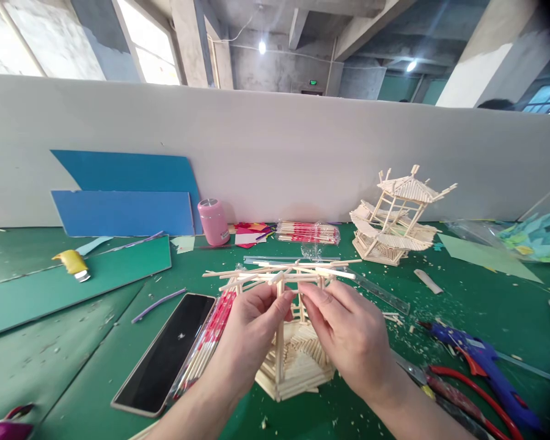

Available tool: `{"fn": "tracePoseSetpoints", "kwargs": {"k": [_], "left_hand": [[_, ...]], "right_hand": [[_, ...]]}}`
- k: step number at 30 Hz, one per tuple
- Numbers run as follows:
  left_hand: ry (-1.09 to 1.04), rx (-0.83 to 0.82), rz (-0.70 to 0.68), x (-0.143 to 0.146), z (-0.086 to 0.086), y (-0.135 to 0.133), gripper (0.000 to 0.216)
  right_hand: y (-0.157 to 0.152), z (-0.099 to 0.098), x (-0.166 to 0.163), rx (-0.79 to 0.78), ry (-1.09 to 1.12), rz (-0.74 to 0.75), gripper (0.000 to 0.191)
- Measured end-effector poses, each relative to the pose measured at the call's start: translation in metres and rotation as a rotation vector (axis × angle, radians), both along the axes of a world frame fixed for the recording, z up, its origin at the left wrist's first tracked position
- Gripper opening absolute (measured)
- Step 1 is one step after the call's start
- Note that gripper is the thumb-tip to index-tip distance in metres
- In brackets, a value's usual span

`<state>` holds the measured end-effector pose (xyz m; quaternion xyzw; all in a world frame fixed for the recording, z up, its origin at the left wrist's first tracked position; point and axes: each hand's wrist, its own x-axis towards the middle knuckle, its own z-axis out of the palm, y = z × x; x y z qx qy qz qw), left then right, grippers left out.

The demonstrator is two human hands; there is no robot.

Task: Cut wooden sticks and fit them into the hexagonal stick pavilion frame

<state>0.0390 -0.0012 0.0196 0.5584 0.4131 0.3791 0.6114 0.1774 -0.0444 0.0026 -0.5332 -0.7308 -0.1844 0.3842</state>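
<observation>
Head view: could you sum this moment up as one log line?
left hand: on stick frame, at front post | right hand: fingertips beside post, grip unclear | back right: stick pagoda | right: glue gun

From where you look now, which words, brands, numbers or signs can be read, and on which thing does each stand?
No text can be read.
Pink container: small label, too small to read.
Green lit sign: too small to read.
Blue glue gun: pale label, blurred.

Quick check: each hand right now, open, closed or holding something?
Left hand: closed at the front post of the model; exact grip hidden.
Right hand: closed, beside that post; whether it holds anything cannot be told.
</observation>
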Motion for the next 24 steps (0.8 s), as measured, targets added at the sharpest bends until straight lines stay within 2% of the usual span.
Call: {"fn": "tracePoseSetpoints", "kwargs": {"k": [3,9,12,16,20,24], "left_hand": [[-0.019,-0.022,-0.003,0.000,-0.001,0.001,0.031],[-0.054,-0.060,-0.008,-0.001,-0.002,0.002,0.028],[-0.043,-0.067,-0.016,-0.002,-0.001,0.001,0.028],[-0.037,-0.025,0.002,-0.003,0.000,0.001,0.027],[-0.073,-0.060,-0.022,-0.002,0.000,0.001,0.024],[-0.083,-0.098,-0.055,-0.002,-0.001,0.002,0.021]], "right_hand": [[-0.009,-0.005,-0.004,-0.043,0.128,0.057,0.022],[-0.029,-0.015,-0.022,-0.254,0.549,0.262,0.029],[-0.035,-0.021,-0.034,-0.299,0.748,0.229,0.031],[-0.042,-0.027,-0.047,-0.387,0.943,0.168,0.046],[-0.042,-0.026,-0.052,-0.529,1.048,0.232,0.058],[-0.038,-0.023,-0.055,-0.601,1.174,0.260,0.056]]}}
